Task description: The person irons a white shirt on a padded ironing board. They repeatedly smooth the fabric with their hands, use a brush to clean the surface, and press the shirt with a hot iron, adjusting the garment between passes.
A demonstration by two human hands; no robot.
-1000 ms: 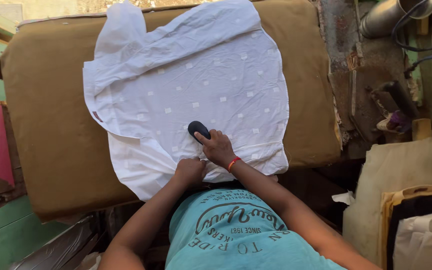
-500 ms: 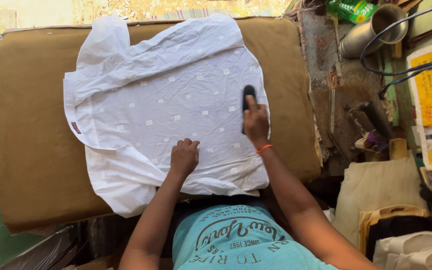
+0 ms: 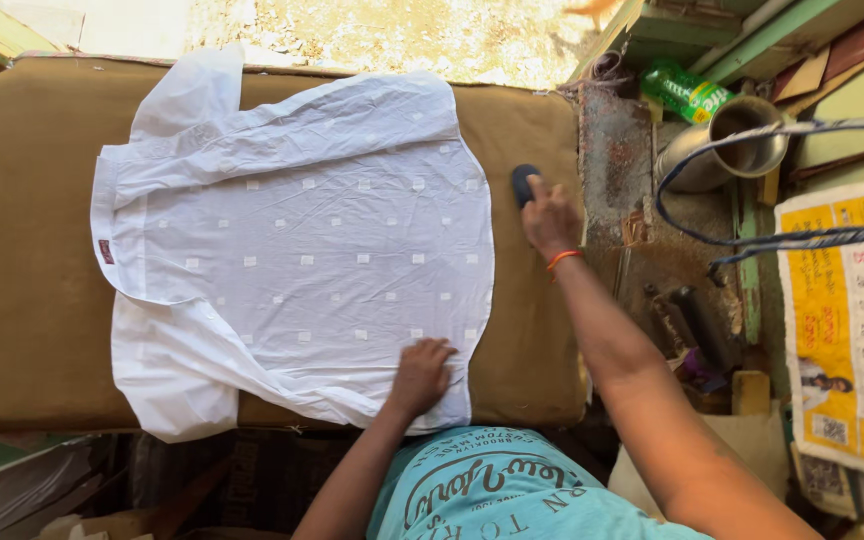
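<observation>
A white shirt (image 3: 302,240) with small square dots lies spread flat on a brown padded table (image 3: 22,290). My left hand (image 3: 420,375) presses flat on the shirt's near hem. My right hand (image 3: 549,215) grips a small dark iron (image 3: 523,184) that stands on the brown padding just right of the shirt's edge. An orange band circles my right wrist.
To the right is a rusty stand (image 3: 617,170), a metal pot (image 3: 727,145), a green plastic bottle (image 3: 685,92) and dark cables (image 3: 752,240). A yellow calendar (image 3: 852,330) hangs at far right. Clutter sits under the table's near edge.
My right hand slid the iron from the shirt's near middle rightward off the cloth onto the padding. My left hand stayed on the near hem.
</observation>
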